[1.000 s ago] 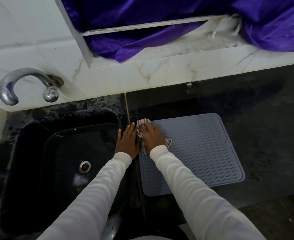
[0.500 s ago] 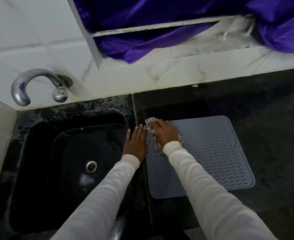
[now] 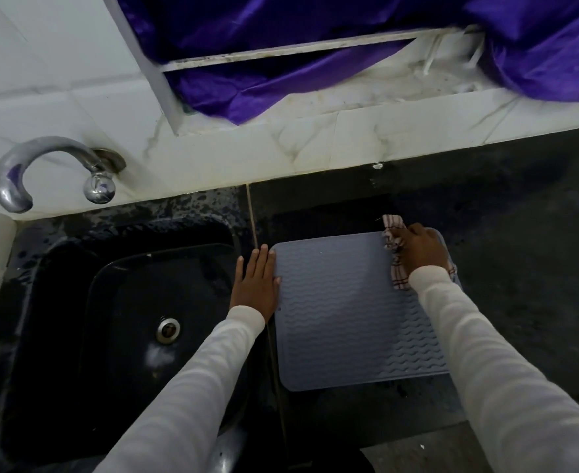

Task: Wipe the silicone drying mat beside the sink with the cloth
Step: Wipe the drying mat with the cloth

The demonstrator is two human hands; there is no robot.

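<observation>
A: Black stone counter, largest thing we log, with the black sink set into it. Everything else we place against that sink.

B: Agreed. Grey silicone drying mat lies flat on the counter just right of the sink, one long edge running alongside the basin rim.

A: Left hand sits between sink and mat, fingers straight and flat, gripping nothing. Its fingertips overlap the mat's sink-side edge. We judge it is pinning the mat so it does not slide under the wiping.

B: Right hand is at the mat's far corner from the sink, up toward the wall. Fingers curled over the checked cloth, pressing it down onto the mat. Cloth bunched, ends sticking out above and below the hand.

A: We read that as a wiping stroke at the end of the top row; the rows nearer us appear yet to be wiped, though we cannot tell wet from dry.

B: Surroundings: purple curtain above the white tiled ledge, chrome tap over the sink's back left, drain in the basin floor. Nothing stands on the mat; only the person's own right sleeve crosses its far side.
</observation>
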